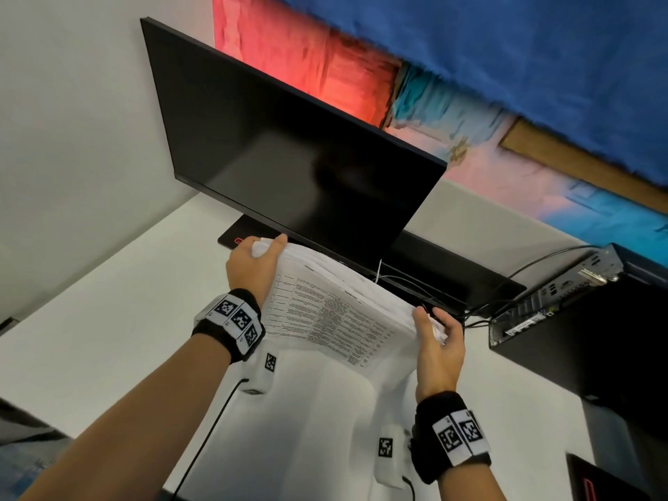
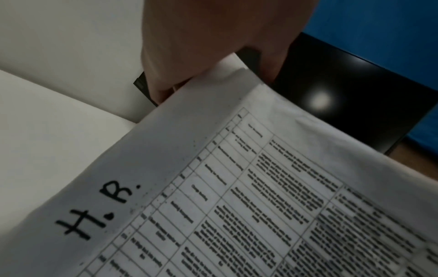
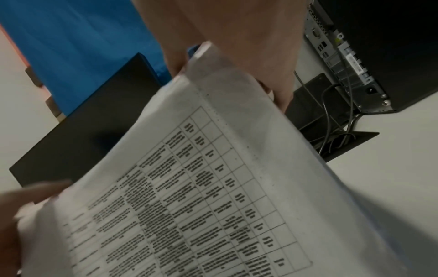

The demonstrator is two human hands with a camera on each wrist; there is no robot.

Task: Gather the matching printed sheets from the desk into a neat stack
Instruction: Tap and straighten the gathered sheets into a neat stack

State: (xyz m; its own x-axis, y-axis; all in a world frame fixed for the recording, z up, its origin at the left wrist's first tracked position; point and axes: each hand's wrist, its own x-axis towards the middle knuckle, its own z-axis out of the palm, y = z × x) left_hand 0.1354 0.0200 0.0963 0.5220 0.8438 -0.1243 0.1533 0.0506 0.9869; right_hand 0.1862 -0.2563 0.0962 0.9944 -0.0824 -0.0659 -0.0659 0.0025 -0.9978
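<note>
A thick stack of printed sheets (image 1: 336, 305) with a table of text is held up off the white desk (image 1: 108, 320), in front of the monitor. My left hand (image 1: 253, 262) grips the stack's far left corner, thumb on top. My right hand (image 1: 437, 338) grips the stack's right corner. In the left wrist view the top sheet (image 2: 237, 196) carries a handwritten "H.R." in its margin, and my left hand (image 2: 213, 46) holds its edge. The right wrist view shows the same printed sheets (image 3: 201, 196) pinched by my right hand (image 3: 249, 52).
A dark monitor (image 1: 289, 146) stands close behind the stack on a black base (image 1: 452, 276). A small computer box (image 1: 553, 294) with cables sits at the right beside a black unit (image 1: 596, 338). A black cable (image 1: 206, 439) runs over the desk front.
</note>
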